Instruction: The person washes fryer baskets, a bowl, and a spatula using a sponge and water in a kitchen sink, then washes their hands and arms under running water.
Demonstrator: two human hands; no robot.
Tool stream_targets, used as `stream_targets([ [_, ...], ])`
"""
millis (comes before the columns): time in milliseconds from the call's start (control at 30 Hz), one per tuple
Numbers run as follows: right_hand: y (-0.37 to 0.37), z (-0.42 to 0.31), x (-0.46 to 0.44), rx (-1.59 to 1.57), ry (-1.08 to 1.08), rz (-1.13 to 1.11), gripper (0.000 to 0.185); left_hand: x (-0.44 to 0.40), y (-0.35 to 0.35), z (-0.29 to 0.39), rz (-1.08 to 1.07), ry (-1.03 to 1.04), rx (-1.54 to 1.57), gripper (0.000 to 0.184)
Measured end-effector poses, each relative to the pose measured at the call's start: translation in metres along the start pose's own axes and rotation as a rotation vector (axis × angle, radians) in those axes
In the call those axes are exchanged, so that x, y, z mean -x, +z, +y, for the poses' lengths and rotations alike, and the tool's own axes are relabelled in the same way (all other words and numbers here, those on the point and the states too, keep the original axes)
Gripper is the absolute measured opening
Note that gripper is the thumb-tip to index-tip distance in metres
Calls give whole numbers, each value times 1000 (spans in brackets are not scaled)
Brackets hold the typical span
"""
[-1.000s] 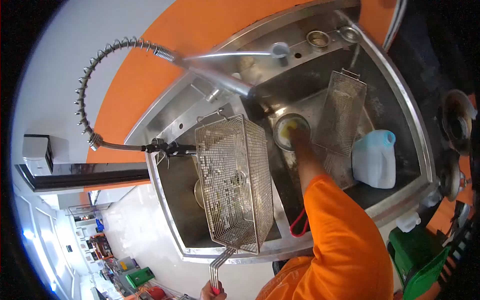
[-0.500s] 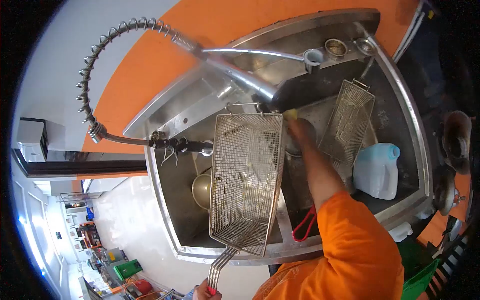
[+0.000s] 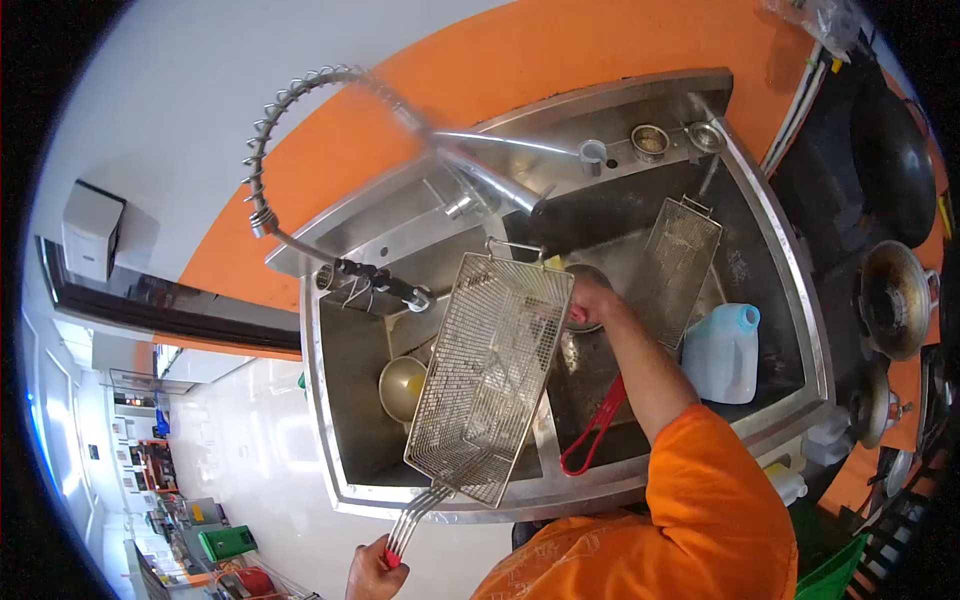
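My left hand (image 3: 376,570) grips the red end of a long wire handle at the bottom of the view. That handle carries a wire mesh fryer basket (image 3: 490,370), held tilted over the sink divider. At the basket's right upper side is my right hand (image 3: 592,303), its fingers closed; a bit of a yellow sponge (image 3: 554,262) shows by the basket rim near it. Behind that hand, a round metal bowl (image 3: 590,272) is partly hidden in the right basin. A second mesh basket (image 3: 684,262) leans in the same basin, near a translucent jug (image 3: 722,355) with a light blue top.
A spray faucet (image 3: 385,284) with a coiled hose rises at the left. Another bowl (image 3: 402,389) lies in the left basin. A red handle (image 3: 596,430) rests over the front of the right basin. Burners (image 3: 897,300) stand at the right; small cups (image 3: 650,142) sit on the back ledge.
The held basket has tilted, its handle end swinging left with my left hand. My right hand has moved from the bowl to the basket's side. The camera view has shifted.
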State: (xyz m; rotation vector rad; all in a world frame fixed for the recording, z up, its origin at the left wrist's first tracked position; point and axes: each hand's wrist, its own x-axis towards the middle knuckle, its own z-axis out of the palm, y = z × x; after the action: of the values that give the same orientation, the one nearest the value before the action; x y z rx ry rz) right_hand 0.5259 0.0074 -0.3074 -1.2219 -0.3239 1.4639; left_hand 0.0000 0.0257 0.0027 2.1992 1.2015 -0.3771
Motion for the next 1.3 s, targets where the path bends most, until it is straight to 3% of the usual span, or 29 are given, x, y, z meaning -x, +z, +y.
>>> stream_targets([
  [100, 0, 6, -14, 52, 62, 38, 31, 4, -2, 6, 23, 7, -6, 8],
  [200, 0, 43, -31, -276, 160, 209, 32, 3, -6, 19, 7, -21, -2, 12],
  [300, 7, 88, -20, -223, 93, -13, 31, 7, 5, 18, 40, -56, 54, 15],
  [367, 21, 150, -45, -366, 145, 13, 27, 6, 15, 14, 37, -63, 118, 14],
  [533, 75, 49, 65, -861, -98, 156, 28, 10, 18, 28, -29, -70, 181, 15],
  [567, 61, 49, 69, -887, -196, 93, 30, 11, 18, 30, -37, -53, 180, 15],
  [633, 30, 51, 67, -993, -280, -325, 35, 14, 25, 18, -50, -39, 238, 15],
  [700, 22, 44, 71, -1009, -277, -222, 40, 15, 27, 14, -49, -12, 259, 16],
  [733, 52, 4, 103, -967, -237, 89, 42, 15, 25, 17, -37, 8, 249, 16],
  [833, 36, -1, 105, -1020, -422, -307, 45, 14, 34, 9, 30, 68, 180, 15],
  [900, 50, -18, 113, -883, -377, 277, 46, 14, 37, 3, 62, 101, 157, 16],
  [933, 65, -38, 130, -868, -314, 381, 41, 16, 38, 1, 65, 112, 165, 18],
  [1067, 23, -21, 103, -529, -601, 302, 34, 30, 41, 13, 119, 174, 139, 26],
  [1133, 20, -40, 105, -583, -578, 168, 30, 43, 54, 5, 44, 168, 186, 18],
  [1233, 16, -57, 101, -369, -650, 486, 29, 54, 61, 0, -12, 117, 168, 22],
  [1300, 13, -76, 133, -221, -562, 644, 32, 58, 61, 0, 27, 133, 219, 31],
])
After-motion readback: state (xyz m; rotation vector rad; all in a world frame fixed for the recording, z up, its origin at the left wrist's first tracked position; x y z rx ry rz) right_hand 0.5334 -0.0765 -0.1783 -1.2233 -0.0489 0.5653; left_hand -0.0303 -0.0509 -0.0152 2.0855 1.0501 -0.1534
